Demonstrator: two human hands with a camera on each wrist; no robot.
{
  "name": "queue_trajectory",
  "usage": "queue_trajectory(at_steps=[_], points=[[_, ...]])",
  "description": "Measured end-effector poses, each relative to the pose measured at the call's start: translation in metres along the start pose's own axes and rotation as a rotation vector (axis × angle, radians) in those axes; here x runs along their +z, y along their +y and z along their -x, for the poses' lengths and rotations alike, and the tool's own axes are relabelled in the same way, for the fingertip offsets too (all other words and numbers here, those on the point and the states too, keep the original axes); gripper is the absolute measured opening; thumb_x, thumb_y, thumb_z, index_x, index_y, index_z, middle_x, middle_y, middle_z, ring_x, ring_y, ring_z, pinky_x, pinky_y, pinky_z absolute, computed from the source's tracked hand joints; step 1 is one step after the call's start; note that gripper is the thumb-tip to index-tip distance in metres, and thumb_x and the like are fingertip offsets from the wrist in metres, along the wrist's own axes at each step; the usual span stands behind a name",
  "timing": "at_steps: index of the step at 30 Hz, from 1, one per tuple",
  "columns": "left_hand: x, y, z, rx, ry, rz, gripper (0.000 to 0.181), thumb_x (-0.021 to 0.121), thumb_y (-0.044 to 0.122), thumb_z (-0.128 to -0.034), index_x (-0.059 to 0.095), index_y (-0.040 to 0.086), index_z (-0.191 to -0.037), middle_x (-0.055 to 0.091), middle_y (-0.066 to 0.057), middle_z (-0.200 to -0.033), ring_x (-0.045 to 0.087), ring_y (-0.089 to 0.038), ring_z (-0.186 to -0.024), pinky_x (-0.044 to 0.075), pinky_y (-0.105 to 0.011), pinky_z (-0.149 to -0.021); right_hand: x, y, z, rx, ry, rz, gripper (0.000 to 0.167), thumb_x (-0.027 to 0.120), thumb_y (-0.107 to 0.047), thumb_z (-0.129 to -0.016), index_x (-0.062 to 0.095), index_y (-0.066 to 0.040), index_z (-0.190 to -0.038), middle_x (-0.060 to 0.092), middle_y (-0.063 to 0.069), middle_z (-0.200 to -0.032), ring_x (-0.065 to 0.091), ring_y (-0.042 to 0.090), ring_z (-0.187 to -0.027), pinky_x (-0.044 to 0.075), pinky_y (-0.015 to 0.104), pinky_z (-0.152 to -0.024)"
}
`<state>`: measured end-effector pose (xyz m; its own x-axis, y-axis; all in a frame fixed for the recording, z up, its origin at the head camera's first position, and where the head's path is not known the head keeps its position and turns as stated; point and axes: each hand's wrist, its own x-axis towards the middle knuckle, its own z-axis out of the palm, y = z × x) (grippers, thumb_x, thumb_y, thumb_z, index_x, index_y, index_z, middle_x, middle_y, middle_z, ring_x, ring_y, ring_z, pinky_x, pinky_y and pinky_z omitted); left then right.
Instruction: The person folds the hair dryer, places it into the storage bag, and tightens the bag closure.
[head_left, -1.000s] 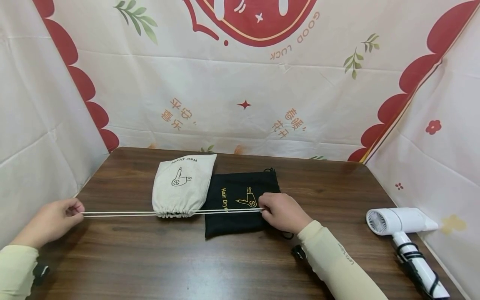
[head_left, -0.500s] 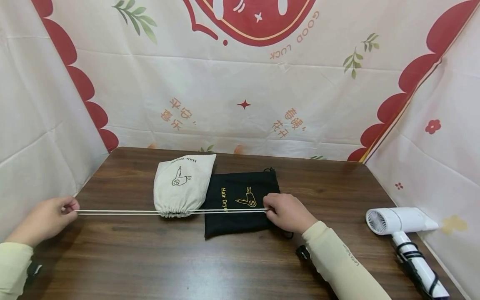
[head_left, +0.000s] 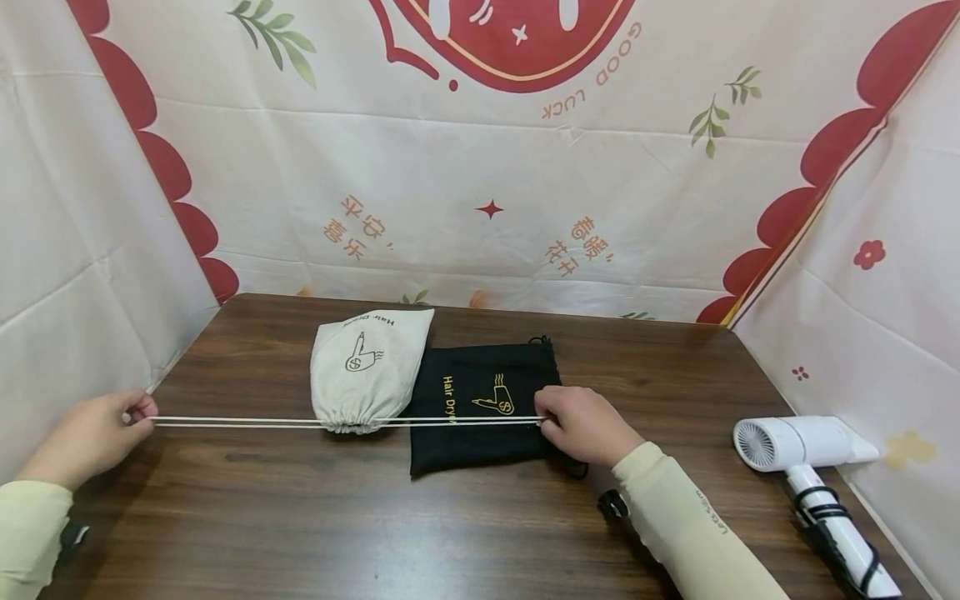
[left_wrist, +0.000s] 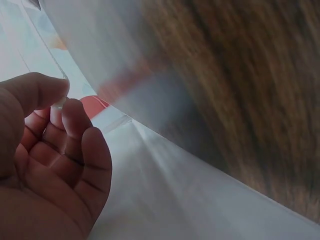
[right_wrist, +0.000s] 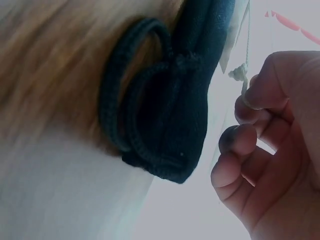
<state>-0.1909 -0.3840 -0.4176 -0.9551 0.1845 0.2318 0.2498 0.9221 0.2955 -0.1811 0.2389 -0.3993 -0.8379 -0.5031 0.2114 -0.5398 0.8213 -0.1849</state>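
A white cloth bag (head_left: 367,367) with a gathered mouth lies on the table, its edge over a black bag (head_left: 480,450) printed in yellow. White drawstrings (head_left: 240,422) stretch taut from both sides of the gathered mouth. At the far left the left hand (head_left: 93,437) pinches one end between thumb and finger. On the other side the right hand (head_left: 588,423) pinches the other end, above the black bag's right edge. In the right wrist view a knot (right_wrist: 240,72) in the cord shows beside the right fingertips.
A white hair dryer (head_left: 813,442), a black cord wound round its handle, lies at the table's right edge. Printed white cloth (head_left: 450,167) hangs behind the brown table (head_left: 337,525) and along both sides.
Both hands have drawn farther apart, the left one leftward and the right one rightward, with the cords between them. The white bag's mouth looks slightly narrower and more gathered.
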Motion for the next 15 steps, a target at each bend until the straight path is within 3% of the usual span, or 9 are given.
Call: queue_trajectory(at_steps=[15], points=[[0.0012, -0.0008, 0.0026, 0.019, 0.003, -0.008, 0.013, 0.068, 0.000, -0.0820, 0.059, 0.009, -0.080, 0.053, 0.002, -0.070, 0.043, -0.014, -0.063, 0.036, -0.036, -0.057, -0.0012, 0.0046, 0.0052, 0.012, -0.012, 0.002, 0.029, 0.065, -0.007, -0.082, 0.046, -0.027, -0.071, 0.040, -0.014, -0.067, 0.041, 0.006, -0.059, 0.036, 0.026, -0.054]])
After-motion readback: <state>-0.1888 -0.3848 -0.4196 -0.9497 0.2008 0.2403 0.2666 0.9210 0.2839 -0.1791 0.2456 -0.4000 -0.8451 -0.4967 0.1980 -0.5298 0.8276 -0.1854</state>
